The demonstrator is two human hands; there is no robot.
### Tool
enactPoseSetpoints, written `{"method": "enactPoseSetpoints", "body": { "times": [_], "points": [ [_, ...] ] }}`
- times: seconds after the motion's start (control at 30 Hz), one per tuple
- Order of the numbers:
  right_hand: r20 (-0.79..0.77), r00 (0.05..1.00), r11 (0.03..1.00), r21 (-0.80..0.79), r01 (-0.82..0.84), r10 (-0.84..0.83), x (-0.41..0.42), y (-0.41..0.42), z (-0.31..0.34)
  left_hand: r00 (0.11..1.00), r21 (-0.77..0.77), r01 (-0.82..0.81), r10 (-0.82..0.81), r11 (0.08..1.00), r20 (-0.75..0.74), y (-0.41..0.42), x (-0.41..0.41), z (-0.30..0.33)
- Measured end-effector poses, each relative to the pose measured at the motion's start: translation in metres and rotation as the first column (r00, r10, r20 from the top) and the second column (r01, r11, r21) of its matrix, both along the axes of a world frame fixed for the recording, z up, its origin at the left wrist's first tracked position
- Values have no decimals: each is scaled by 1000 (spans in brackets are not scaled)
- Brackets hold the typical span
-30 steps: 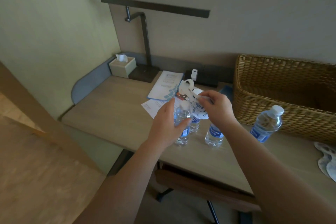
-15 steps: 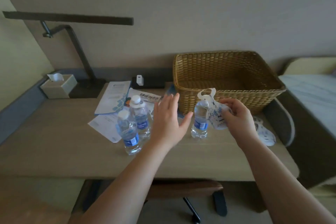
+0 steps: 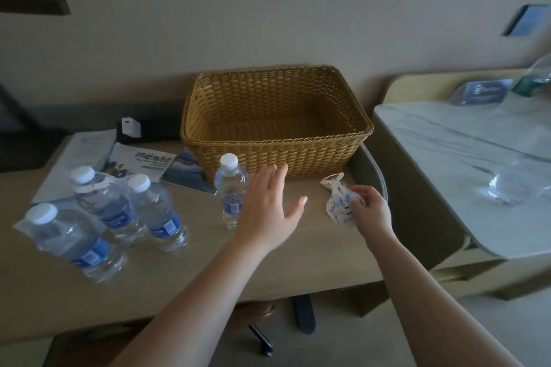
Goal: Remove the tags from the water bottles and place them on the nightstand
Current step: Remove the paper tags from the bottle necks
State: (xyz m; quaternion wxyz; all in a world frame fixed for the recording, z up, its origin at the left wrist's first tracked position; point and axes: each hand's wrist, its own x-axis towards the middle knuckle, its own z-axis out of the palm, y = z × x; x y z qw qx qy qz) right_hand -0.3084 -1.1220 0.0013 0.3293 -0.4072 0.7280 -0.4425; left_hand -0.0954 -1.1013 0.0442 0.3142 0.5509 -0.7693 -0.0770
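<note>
The tags (image 3: 343, 202) are now set down at the desk's (image 3: 149, 292) right end under the right hand's (image 3: 371, 210) pinch, while the left hand (image 3: 265, 211), spread wide and empty, is brought beside the lone bottle (image 3: 230, 188), 3 more (image 3: 119, 211) left waiting.

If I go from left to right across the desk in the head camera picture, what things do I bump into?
Nearest bottle → bottle with a tag on its neck → third bottle → lone bottle → left hand → paper tags → right hand → nightstand.

Empty wicker basket (image 3: 277, 140) at the desk (image 3: 179, 271) back, leaflets (image 3: 140, 162) beside it.
</note>
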Motion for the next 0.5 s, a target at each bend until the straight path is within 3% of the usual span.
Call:
{"method": "enactPoseSetpoints", "body": {
  "times": [0.17,0.27,0.5],
  "points": [
    [-66,997,997,63,-38,42,-29,-16,-35,999,94,-38,34,995,43,-16,-25,-24],
    [-185,973,985,124,-118,140,-35,-20,-50,997,153,-44,33,987,75,-22,-32,-37],
    [-601,727,943,179,-282,332,-27,-5,-75,993,189,-36,14,981,118,-27,-41,-54]
  ]
}}
